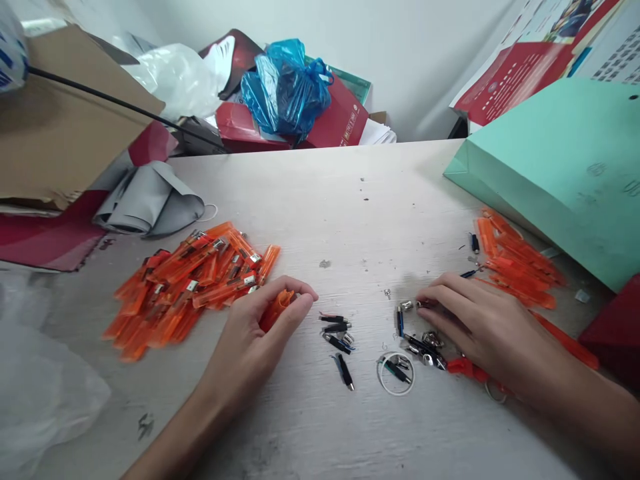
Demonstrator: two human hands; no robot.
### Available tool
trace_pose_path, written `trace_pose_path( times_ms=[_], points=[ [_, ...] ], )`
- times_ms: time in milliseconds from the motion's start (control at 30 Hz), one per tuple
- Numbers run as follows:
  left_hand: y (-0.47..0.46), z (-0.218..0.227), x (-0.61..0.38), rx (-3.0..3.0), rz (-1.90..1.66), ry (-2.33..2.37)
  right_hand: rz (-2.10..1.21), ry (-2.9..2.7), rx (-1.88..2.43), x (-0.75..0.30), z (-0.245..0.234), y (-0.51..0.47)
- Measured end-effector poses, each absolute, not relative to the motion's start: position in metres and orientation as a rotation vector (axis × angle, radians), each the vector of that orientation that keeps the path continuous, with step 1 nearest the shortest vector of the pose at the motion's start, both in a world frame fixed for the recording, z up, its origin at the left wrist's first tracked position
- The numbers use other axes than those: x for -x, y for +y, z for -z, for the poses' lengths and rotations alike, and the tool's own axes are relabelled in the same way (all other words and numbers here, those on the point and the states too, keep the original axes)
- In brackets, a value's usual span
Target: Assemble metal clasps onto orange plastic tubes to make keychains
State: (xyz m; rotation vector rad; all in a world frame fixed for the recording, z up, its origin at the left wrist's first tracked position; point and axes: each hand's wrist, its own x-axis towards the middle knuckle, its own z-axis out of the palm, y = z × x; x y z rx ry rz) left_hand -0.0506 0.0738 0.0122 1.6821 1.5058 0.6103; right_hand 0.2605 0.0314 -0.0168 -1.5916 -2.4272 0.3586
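Observation:
My left hand (263, 333) is curled round an orange translucent lighter body (278, 308), whose end shows between thumb and fingers. A pile of orange lighters (185, 287) with metal tops lies to its left. My right hand (470, 320) is closed near the table, with a small metal part (421, 304) at its fingertips; the thumb is mostly hidden. Below those fingers are black lighter igniters (425, 347) and loose metal bits (433, 339). Several more black igniters (337, 339) with thin wires lie between my hands. A white rubber band (396, 373) rings another igniter.
Orange lighter bodies (523, 260) lie at the right beside a mint-green paper bag (545, 160). A cardboard box (70, 113) and a rolled grey sheet (150, 200) are at the left. A blue plastic bag (287, 90) sits at the back; a clear plastic bag (45, 393) is front left.

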Motion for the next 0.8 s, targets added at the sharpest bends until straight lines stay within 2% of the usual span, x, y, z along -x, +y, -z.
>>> trace_pose_path(
  times_ms=[200, 400, 633, 800],
  points=[
    [0.074, -0.001, 0.063, -1.444, -0.766, 1.309, -0.311, -2.453, 1.565, -0.255, 0.021, 0.028],
    [0.073, -0.002, 0.059, -1.500, -0.747, 1.333, -0.315, -2.435, 1.553, -0.251, 0.020, 0.028],
    [0.070, -0.010, 0.051, -1.566, -0.734, 1.358, -0.027, -2.194, 1.634, -0.271, 0.010, 0.042],
    [0.066, -0.004, 0.051, -1.579, -0.727, 1.307, 0.159, -2.046, 1.875, -0.299, 0.014, 0.056]
  ],
)
